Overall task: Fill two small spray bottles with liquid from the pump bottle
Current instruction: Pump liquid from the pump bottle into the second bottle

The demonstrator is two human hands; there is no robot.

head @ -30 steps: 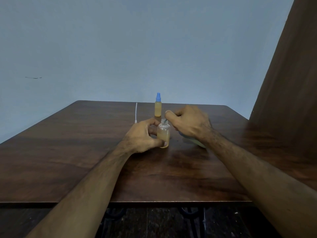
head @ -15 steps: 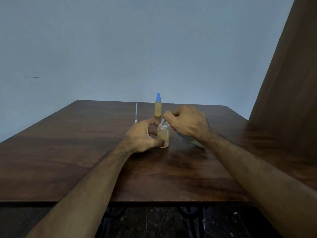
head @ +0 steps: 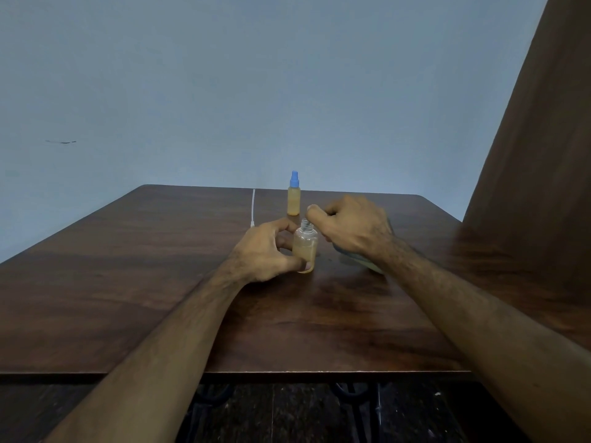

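Hands meet near the middle of a dark wooden table (head: 128,282) in the head view, the only one given. Left hand (head: 265,251) curls around a small clear bottle (head: 305,247) that stands upright on the wood, thumb low across its front and fingers wrapped behind; the bottle holds yellowish liquid and its threaded neck is uncovered. Right hand (head: 351,228) hovers just beside and slightly above that neck, fingers curled and thumb and forefinger pressed together near the opening (whether they pinch anything there is too small and blurred to tell). Under the right wrist a pale, partly hidden object (head: 361,262) lies on the table, and I cannot tell what it is. Farther back, a second small bottle (head: 293,201) with a blue spray cap stands upright, filled with the same yellowish liquid, well apart from both hands. A thin white tube (head: 253,207) lies to its left.
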